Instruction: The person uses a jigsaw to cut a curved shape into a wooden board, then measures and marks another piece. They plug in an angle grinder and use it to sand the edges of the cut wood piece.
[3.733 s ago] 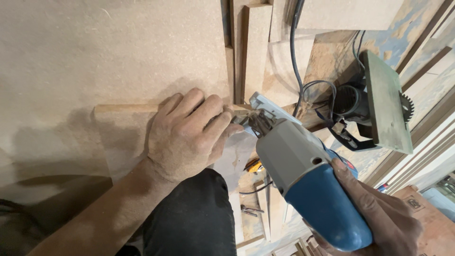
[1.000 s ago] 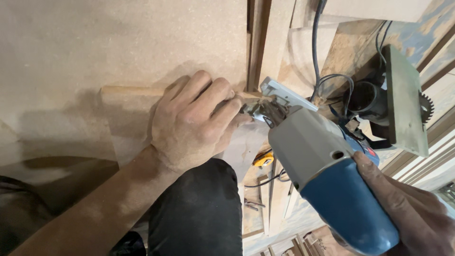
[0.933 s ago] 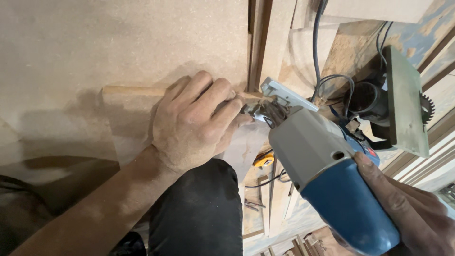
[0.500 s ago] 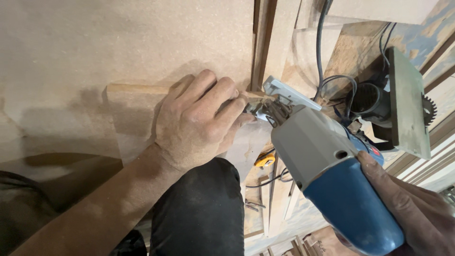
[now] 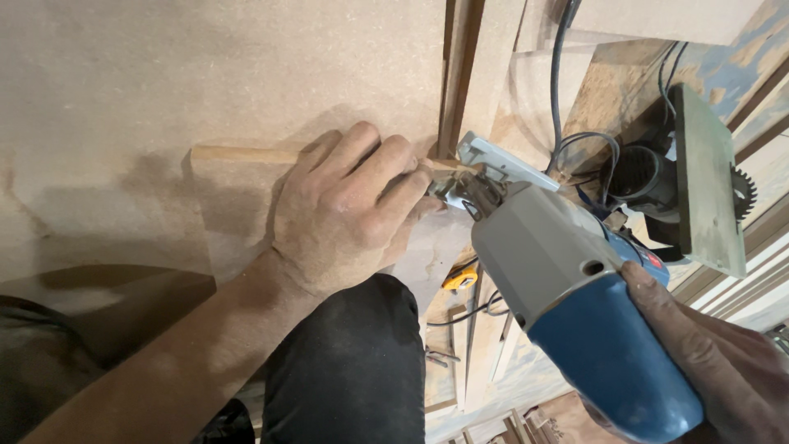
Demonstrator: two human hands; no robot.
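While our left hand (image 5: 349,218) presses flat, fingers spread, on a thin wooden strip (image 5: 246,154) lying left to right along the fibreboard panel (image 5: 205,74), the strip's right end meets the jigsaw (image 5: 567,288). Our right hand (image 5: 715,362) grips the saw's blue rear, so the left is nearer the strip

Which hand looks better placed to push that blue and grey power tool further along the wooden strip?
Probably the right hand: it already grips the power tool at its blue rear. The left hand lies flat on the wooden strip, pinning it to the board.
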